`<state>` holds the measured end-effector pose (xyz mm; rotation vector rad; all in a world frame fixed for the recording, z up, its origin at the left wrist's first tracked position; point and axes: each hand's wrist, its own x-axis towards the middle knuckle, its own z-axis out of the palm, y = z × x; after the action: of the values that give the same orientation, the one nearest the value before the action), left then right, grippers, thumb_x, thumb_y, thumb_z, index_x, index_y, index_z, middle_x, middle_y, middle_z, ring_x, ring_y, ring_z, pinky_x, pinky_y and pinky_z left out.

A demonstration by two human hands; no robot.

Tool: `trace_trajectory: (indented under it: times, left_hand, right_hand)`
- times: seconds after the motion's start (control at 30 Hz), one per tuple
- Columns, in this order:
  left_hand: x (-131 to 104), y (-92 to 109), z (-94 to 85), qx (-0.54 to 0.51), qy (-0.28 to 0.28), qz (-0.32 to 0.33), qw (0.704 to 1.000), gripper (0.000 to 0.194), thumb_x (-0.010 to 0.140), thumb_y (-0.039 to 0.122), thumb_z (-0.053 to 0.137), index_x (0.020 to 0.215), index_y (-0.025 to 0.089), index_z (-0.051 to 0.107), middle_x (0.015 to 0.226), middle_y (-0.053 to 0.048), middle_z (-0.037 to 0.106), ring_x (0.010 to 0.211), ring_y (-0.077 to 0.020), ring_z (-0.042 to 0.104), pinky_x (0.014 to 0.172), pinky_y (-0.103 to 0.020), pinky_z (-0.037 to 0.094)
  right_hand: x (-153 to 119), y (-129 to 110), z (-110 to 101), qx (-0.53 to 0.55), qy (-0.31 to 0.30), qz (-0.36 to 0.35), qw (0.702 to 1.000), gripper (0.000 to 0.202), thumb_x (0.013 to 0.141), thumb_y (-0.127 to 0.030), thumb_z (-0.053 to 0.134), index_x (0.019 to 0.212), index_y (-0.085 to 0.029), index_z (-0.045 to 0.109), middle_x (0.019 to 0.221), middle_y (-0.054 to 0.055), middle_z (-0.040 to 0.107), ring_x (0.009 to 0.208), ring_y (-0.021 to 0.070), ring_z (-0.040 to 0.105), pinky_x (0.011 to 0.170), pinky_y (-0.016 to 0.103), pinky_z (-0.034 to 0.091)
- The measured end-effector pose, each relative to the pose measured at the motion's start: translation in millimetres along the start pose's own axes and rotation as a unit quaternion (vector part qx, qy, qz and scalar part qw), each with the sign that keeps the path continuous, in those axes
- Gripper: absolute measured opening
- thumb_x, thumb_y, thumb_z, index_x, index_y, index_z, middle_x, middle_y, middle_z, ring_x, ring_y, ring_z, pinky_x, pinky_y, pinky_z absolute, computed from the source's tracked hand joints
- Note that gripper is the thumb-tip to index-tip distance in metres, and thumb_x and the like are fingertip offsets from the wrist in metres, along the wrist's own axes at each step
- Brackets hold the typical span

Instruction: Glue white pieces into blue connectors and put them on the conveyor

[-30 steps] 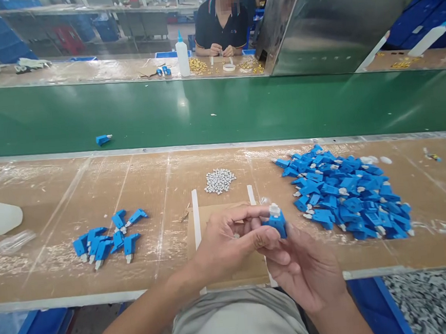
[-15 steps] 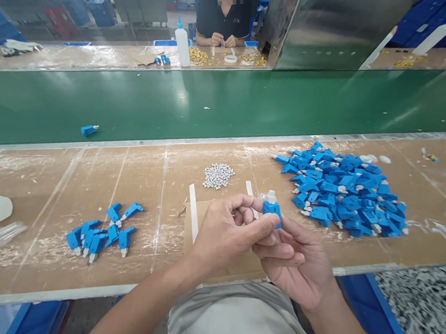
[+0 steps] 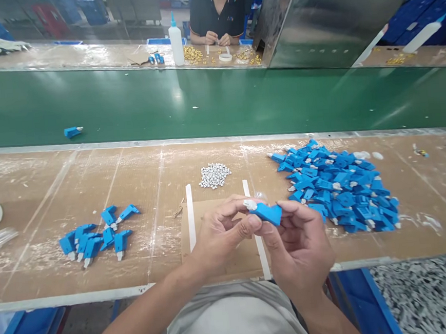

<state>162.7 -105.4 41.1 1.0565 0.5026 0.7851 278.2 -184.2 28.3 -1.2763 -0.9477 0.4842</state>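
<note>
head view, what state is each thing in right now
left hand: pinching the held blue part near its whitish tip
right hand: fingers on its blue end
held blue part: raised, whitish tip pointing left
large blue pile: loosely heaped
small blue group: loosely clustered
small pale pieces: heaped
blue part on green surface: lying down
white bottle by the gold pieces: upright

Single head view, facing forward and down, close above bench (image 3: 142,168); far background (image 3: 134,14) seemingly blurred.

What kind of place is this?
Probably a factory assembly line: what looks like a green conveyor belt, a heap of blue parts on the near bench, and a co-worker opposite.
</note>
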Motion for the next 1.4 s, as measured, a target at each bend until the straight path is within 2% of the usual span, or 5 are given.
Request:
trace_trajectory:
  times: [0.57,0.93,1.13,1.3,1.4]
  left_hand:
    - [-23,-13,-5.7,-0.077,0.098,-0.048,0.991,0.036,0.078,0.042,0.081,0.084,0.016,0.057,0.067,0.002,0.061,0.052,-0.0068,0.053,0.048,-0.018,0.036]
    - [-13,-3,-36.6,-0.092,-0.058,-0.073,0.991,0.045,0.082,0.043,0.077,0.122,0.022,0.074,0.111,-0.010,0.068,0.082,-0.0143,0.063,0.074,-0.026,0.054]
    - [-10,0,-37.5,-0.147,-0.027,-0.098,0.984,0.040,0.081,0.039,0.079,0.113,0.015,0.076,0.119,-0.014,0.069,0.085,-0.0142,0.066,0.071,-0.021,0.054]
    - [-13,9,-58.4,-0.220,0.132,-0.052,0.965,0.019,0.086,0.025,0.074,0.099,0.011,0.073,0.105,-0.012,0.074,0.088,-0.0155,0.071,0.063,-0.015,0.056]
    - [-15,-3,-72.0,-0.254,0.211,-0.107,0.938,0.008,0.090,0.013,0.065,0.094,0.009,0.069,0.091,-0.011,0.073,0.068,-0.0084,0.067,0.055,-0.010,0.053]
  right_hand:
    - [-7,3,9,0.140,-0.136,0.121,0.973,0.010,0.098,-0.027,0.066,0.107,-0.026,0.062,0.093,0.002,0.059,0.070,0.0147,0.057,0.063,0.026,0.051]
    - [15,-1,3,0.399,-0.274,0.427,0.764,0.026,0.091,-0.045,0.068,0.103,-0.021,0.068,0.096,0.008,0.061,0.072,0.0165,0.050,0.048,0.019,0.049]
    - [12,-1,0,0.335,-0.289,0.409,0.798,0.033,0.094,-0.052,0.063,0.104,-0.021,0.069,0.102,0.010,0.063,0.075,0.0170,0.054,0.052,0.021,0.049]
    - [21,21,-36,-0.030,-0.215,0.190,0.958,0.034,0.093,-0.048,0.068,0.114,-0.021,0.070,0.103,0.008,0.064,0.080,0.0202,0.058,0.066,0.029,0.052]
    - [15,39,-39,-0.161,-0.263,0.124,0.943,0.031,0.093,-0.047,0.068,0.108,-0.020,0.072,0.093,0.005,0.065,0.073,0.0194,0.059,0.067,0.031,0.050]
